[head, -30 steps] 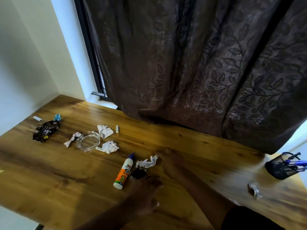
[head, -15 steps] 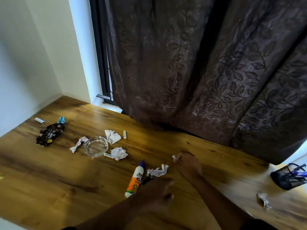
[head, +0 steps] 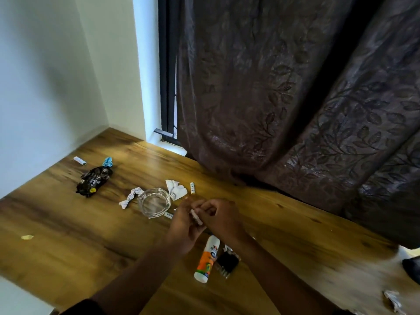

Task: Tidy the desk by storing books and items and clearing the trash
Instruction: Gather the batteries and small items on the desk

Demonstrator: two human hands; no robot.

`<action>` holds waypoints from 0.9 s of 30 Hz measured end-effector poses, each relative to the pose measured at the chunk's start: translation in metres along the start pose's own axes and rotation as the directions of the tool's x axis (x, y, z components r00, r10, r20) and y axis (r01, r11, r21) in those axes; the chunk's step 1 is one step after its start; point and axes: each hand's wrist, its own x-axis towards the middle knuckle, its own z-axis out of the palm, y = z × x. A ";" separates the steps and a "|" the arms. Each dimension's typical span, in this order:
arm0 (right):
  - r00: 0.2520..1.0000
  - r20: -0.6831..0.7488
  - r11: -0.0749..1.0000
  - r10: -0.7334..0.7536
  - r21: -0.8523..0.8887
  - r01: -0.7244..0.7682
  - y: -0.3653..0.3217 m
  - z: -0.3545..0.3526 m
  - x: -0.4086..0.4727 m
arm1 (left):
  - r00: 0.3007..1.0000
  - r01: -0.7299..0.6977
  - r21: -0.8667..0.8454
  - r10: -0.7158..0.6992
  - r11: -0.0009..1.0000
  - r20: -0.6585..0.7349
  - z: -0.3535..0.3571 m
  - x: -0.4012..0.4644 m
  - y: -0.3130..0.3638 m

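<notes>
My left hand (head: 185,223) and my right hand (head: 221,218) meet above the wooden desk (head: 68,235), both pinching a small crumpled white paper scrap (head: 196,217) between their fingers. Just left of them stands a clear glass ashtray (head: 154,202). Crumpled papers lie around it: one (head: 130,197) on its left, another (head: 176,189) behind it. A glue bottle (head: 208,258) with an orange label lies under my wrists beside a small black item (head: 228,261).
A dark snack wrapper (head: 94,181), a blue scrap (head: 108,161) and a small white tube (head: 79,160) lie at the far left. Another small tube (head: 192,188) lies near the dark curtain (head: 295,98). A foil scrap (head: 393,301) lies bottom right.
Both hands have come together left of the glue bottle and now hold a paper scrap between them. The crumpled paper beside the glue bottle is no longer on the desk.
</notes>
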 end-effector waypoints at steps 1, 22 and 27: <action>1.000 -0.005 1.000 -0.009 -0.008 0.009 -0.005 0.003 0.004 | 1.000 0.002 -0.013 -0.003 1.000 -0.014 -0.006 0.000 0.004; 0.981 0.191 0.926 0.043 -0.376 0.033 0.028 0.077 0.155 | 0.976 0.121 -0.040 -0.126 0.992 -0.180 -0.081 0.000 0.032; 0.987 0.150 0.986 0.060 -0.164 -0.035 0.020 0.064 0.141 | 0.976 0.144 -0.080 -0.155 0.986 -0.155 -0.080 0.002 0.026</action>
